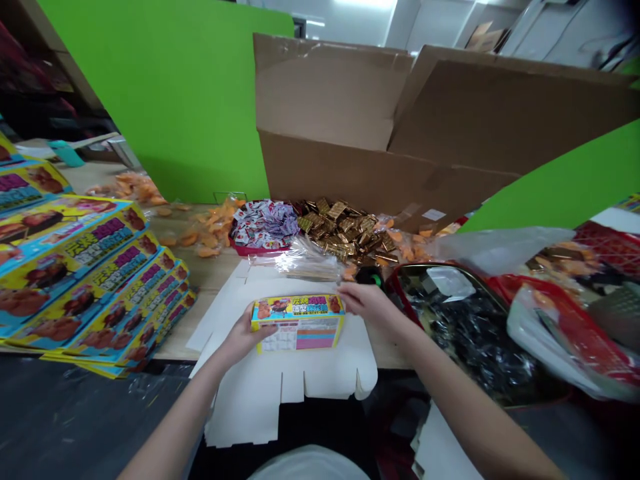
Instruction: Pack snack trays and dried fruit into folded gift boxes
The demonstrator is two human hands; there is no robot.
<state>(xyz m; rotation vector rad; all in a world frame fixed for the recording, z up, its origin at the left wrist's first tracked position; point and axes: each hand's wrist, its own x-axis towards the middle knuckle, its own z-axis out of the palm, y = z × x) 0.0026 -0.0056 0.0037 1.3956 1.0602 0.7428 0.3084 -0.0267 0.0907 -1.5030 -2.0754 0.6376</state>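
A small colourful printed box stands on a white die-cut cardboard sheet at the table's near edge. My left hand grips the box's left end, thumb on its front face. At the box's right end, my right hand has its fingers curled against the top corner. Behind the box lie a clear plastic bag and piles of small wrapped sweets.
Flattened colourful boxes are fanned out at left. A red tray of white-wrapped sweets, gold-wrapped pieces and orange snacks sit before a big open cardboard carton. Red baskets with bags crowd the right.
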